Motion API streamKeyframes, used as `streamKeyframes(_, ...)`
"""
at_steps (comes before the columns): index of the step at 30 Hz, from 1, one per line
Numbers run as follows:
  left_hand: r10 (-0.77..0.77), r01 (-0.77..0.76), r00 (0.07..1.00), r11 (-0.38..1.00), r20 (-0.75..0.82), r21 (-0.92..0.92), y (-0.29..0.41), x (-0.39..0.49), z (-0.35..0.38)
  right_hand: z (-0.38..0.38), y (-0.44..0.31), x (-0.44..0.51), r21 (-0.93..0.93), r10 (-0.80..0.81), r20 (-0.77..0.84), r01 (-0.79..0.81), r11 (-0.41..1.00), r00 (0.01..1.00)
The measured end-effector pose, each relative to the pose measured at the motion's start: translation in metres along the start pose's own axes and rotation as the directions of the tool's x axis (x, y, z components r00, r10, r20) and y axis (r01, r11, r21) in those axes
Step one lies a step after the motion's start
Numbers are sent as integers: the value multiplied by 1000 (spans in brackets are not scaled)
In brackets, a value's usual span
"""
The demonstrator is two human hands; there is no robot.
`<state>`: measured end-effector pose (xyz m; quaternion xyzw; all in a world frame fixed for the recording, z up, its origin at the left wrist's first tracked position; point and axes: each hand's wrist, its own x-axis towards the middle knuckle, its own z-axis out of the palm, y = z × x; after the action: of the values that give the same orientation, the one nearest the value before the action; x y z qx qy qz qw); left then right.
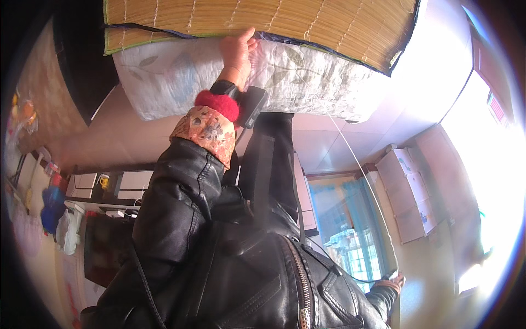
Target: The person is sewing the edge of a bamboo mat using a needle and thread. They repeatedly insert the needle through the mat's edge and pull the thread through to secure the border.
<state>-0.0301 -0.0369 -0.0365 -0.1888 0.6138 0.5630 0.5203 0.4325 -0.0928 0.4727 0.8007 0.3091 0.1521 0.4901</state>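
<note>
A woven straw mat (254, 16), with stitched rows and a dark binding strip (156, 29) along its near edge, lies over pale quilted bedding (164, 78) with a leaf print. My left hand (238, 51) is at that edge, its fingers curled around the mat's border and binding. Far out to the right, my right hand (392, 281) is closed on a white thread (361, 164). The thread runs taut from the hand up to the bedding, just below the mat's edge. Whether a needle is in the right hand cannot be made out.
A small black device (254, 107) with a cable sits by my left wrist. Dark straps hang over my black jacket (246, 263). Tiled floor (324, 135) extends below the bedding. A white cabinet (407, 193) and blue curtains (365, 222) stand right; bags (53, 209) hang left.
</note>
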Motion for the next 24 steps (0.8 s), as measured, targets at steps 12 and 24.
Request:
streamKeyframes(12, -61, 61, 998, 997, 3, 56, 15, -20, 8, -4, -488, -143, 717, -988, 12, -690, -98, 154)
streamKeyframes(24, 11, -21, 998, 988, 67, 151, 21, -29, 6, -59, -578, -194, 578, -981, 67, -808, -112, 184)
